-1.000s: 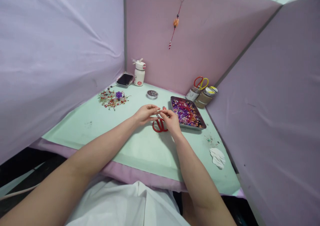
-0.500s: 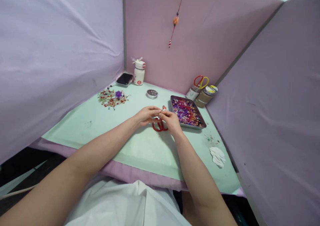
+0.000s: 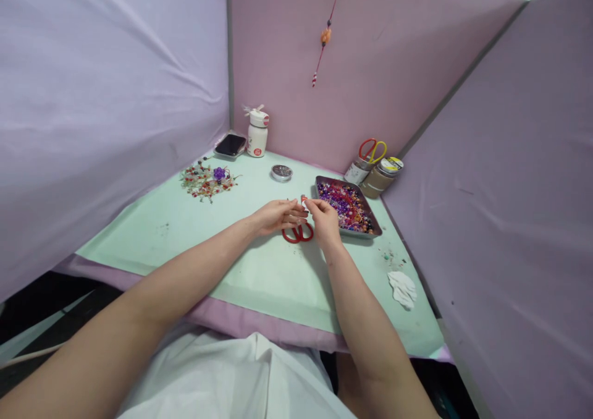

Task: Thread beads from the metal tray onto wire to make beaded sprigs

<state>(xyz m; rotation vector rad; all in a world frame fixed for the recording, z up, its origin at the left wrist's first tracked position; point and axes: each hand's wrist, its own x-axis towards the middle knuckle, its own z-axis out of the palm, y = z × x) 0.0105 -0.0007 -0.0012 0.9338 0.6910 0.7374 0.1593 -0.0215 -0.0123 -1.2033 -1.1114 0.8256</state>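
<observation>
Left hand [image 3: 277, 217] has its fingers stretched out, slightly spread; right hand [image 3: 325, 222] has its fingertips drawn together. Hands nearly meet above the desk [image 3: 252, 277]. Can't tell if either grips anything; whatever might be between the fingertips is too small to see. Small red-and-white item [image 3: 304, 200] shows right at the fingertips, contact unclear. Red-handled scissors [image 3: 291, 241] lie just below the hands, handle loops toward the person, blades hidden.

Metal tray [image 3: 356, 236] is just beside the right hand, full of mixed beads [image 3: 343, 204], mostly purple and red. Round case [image 3: 281, 173] lies beyond the hands. Heap of beaded strands [image 3: 208, 188] at far left, purple bead cluster [image 3: 219, 173] on it. Back left corner: phone [image 3: 230, 145], white bottle [image 3: 257, 139] beside it. White cloth item [image 3: 402, 290] near the right edge.
</observation>
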